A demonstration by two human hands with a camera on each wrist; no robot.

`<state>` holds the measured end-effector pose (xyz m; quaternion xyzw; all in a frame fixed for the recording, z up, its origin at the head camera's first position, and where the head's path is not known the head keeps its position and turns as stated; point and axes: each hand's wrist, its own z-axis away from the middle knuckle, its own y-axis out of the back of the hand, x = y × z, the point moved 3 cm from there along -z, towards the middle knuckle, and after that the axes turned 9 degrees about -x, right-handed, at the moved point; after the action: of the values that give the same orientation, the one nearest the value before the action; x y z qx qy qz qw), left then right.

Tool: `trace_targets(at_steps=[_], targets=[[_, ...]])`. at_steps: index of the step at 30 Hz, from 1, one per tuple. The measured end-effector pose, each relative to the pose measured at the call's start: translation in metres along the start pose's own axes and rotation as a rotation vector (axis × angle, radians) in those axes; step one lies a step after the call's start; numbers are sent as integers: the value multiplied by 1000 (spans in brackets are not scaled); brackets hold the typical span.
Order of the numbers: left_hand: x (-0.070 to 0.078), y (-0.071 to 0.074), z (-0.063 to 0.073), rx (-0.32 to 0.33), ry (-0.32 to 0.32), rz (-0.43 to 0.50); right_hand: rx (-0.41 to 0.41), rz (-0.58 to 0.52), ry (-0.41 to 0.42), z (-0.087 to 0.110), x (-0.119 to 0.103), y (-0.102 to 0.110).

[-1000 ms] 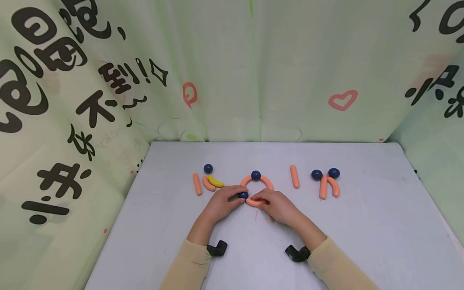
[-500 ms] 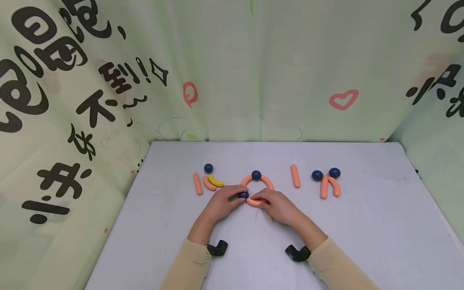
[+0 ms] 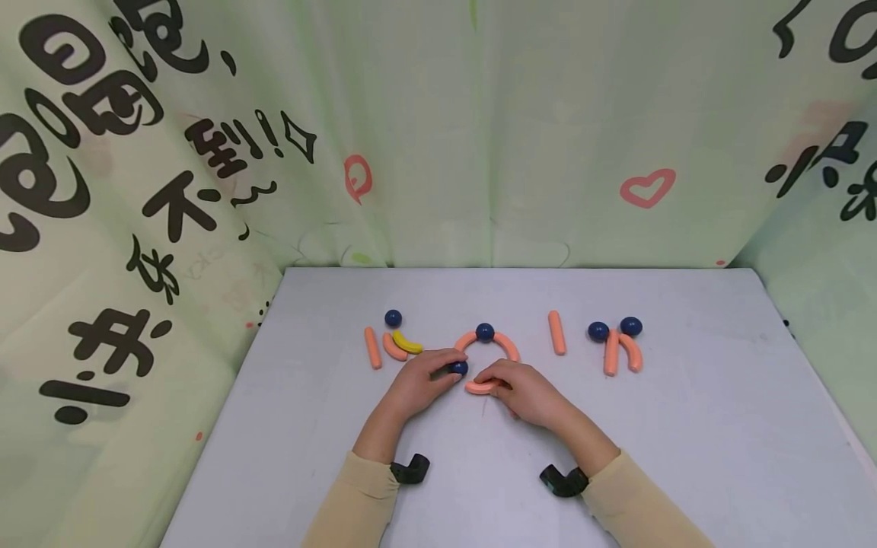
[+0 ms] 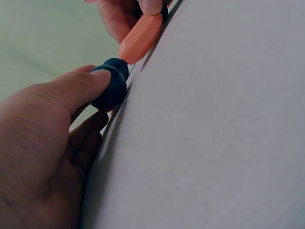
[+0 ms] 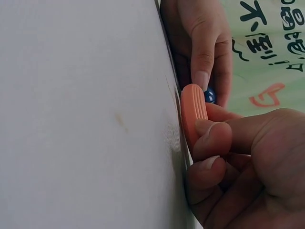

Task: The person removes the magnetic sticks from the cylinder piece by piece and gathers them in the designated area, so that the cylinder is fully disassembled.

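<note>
Near the middle of the table, my left hand (image 3: 426,380) pinches a dark blue ball (image 3: 458,368) between thumb and fingers; the left wrist view shows the thumb on top of that ball (image 4: 110,90). My right hand (image 3: 524,390) grips a curved salmon-pink stick (image 3: 479,387), whose ridged side faces the right wrist camera (image 5: 193,109). A small gap separates the stick's left end from the ball. Beyond both hands, two more curved sticks (image 3: 508,346) form an arch with a blue ball (image 3: 484,332) at its top. Something salmon-pink under my right hand is mostly hidden.
To the left lie a straight stick (image 3: 373,348), a curved stick (image 3: 393,348), a yellow banana-shaped piece (image 3: 407,342) and a blue ball (image 3: 393,319). On the right are a straight stick (image 3: 557,332), two blue balls (image 3: 631,326) and two more sticks (image 3: 611,353). A curtain (image 3: 438,137) hangs behind the table.
The ball in my left hand has shifted slightly left, and a small gap has opened between it and the curved stick. Both hands otherwise keep their places and holds.
</note>
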<state>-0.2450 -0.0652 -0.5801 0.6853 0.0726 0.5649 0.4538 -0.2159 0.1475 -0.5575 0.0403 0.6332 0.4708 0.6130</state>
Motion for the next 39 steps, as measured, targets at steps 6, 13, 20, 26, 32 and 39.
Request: trace_targets(at_steps=[6, 13, 20, 26, 32, 39], targets=[[0, -1, 0, -5, 10, 13, -5, 4, -11, 3, 0, 2], [0, -2, 1, -8, 27, 17, 39, 77, -12, 4, 1, 4], [0, -1, 1, -6, 26, 20, 10, -8, -52, 7, 1, 10], [0, 0, 0, -5, 25, 22, 112, -26, -84, 13, 12, 27], [-1, -1, 1, -8, 40, 25, 130, -34, -71, 15, 29, 33], [-1, -1, 1, 0, 42, 69, 133, -69, -29, 16, 38, 32]])
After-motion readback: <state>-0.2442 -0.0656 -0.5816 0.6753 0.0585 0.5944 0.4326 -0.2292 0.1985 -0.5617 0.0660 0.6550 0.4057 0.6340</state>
